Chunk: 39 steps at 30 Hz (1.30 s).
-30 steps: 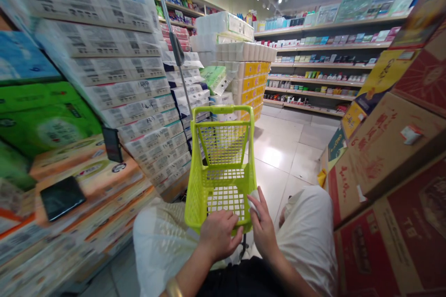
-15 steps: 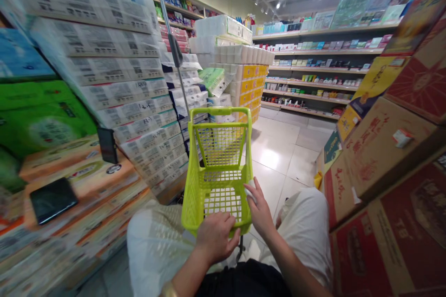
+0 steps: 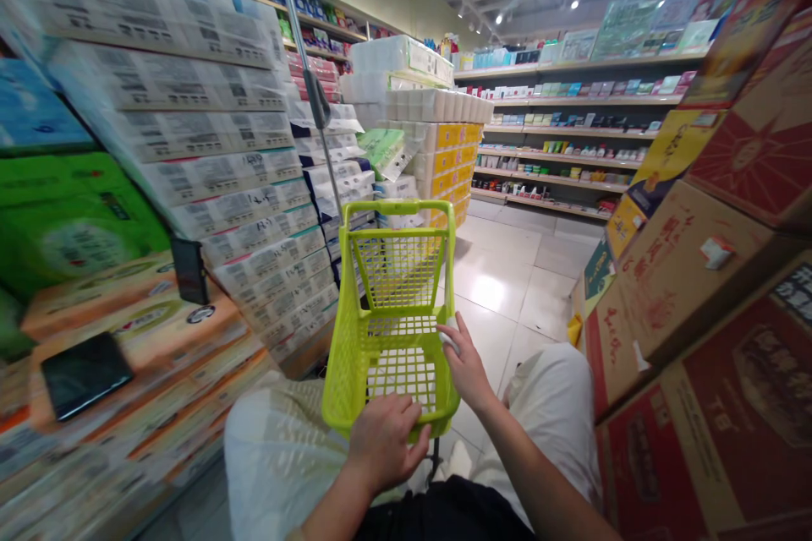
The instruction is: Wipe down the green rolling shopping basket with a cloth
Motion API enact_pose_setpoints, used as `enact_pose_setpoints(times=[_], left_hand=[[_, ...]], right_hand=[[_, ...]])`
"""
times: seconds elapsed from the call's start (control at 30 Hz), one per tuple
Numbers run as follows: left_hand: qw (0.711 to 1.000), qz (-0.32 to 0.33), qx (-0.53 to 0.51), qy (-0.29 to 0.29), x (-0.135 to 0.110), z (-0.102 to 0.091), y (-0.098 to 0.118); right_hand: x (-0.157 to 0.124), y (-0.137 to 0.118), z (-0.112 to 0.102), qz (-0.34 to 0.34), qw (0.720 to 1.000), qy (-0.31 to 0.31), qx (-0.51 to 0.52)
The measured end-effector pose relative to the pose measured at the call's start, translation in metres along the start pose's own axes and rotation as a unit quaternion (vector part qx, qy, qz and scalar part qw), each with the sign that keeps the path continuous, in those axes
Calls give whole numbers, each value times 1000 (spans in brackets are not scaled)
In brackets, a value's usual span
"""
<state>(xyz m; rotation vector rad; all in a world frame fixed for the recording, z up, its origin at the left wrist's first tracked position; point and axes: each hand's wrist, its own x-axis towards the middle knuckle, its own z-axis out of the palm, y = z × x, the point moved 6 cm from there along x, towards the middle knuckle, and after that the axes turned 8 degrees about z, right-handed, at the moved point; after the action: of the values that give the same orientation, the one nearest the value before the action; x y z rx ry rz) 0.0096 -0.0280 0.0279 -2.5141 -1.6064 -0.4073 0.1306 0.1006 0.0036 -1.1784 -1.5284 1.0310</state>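
A lime-green plastic shopping basket (image 3: pixel 359 330) stands upright in front of me between my knees, its inside empty. My left hand (image 3: pixel 381 444) grips the basket's near rim, fingers curled over the edge. My right hand (image 3: pixel 466 363) rests on the basket's right wall, fingers closed on a small white cloth or wipe (image 3: pixel 447 341) pressed against the plastic. I am crouched low, in white trousers.
Stacked tissue packs (image 3: pixel 216 144) and orange and green packs fill the left side; a dark phone (image 3: pixel 82 372) lies on one. Cardboard boxes (image 3: pixel 704 287) rise on the right. A metal pole (image 3: pixel 310 76) stands behind the basket. Tiled aisle floor (image 3: pixel 507 270) runs ahead to product shelves.
My right hand has slid up and forward along the basket's right wall with the white cloth. The left hand keeps its grip on the near rim; the view has shifted slightly.
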Motion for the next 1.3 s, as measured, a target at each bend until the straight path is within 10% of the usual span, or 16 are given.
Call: enact_pose_setpoints(times=[0.23, 0.53, 0.8, 1.1, 1.3], left_hand=[[1000, 4, -3, 1, -4, -1, 0], [1000, 0, 2, -1, 0, 0, -1], [1000, 7, 1, 19, -4, -1, -1], [999, 16, 1, 30, -8, -6, -3], [999, 23, -5, 33, -12, -7, -4]], right_hand=[[-78, 10, 4, -51, 998, -4, 21], [0, -3, -2, 16, 999, -8, 36], [-80, 9, 5, -14, 999, 2, 43], [-9, -15, -8, -11, 999, -29, -18], [-78, -25, 3, -191, 972, -83, -111]])
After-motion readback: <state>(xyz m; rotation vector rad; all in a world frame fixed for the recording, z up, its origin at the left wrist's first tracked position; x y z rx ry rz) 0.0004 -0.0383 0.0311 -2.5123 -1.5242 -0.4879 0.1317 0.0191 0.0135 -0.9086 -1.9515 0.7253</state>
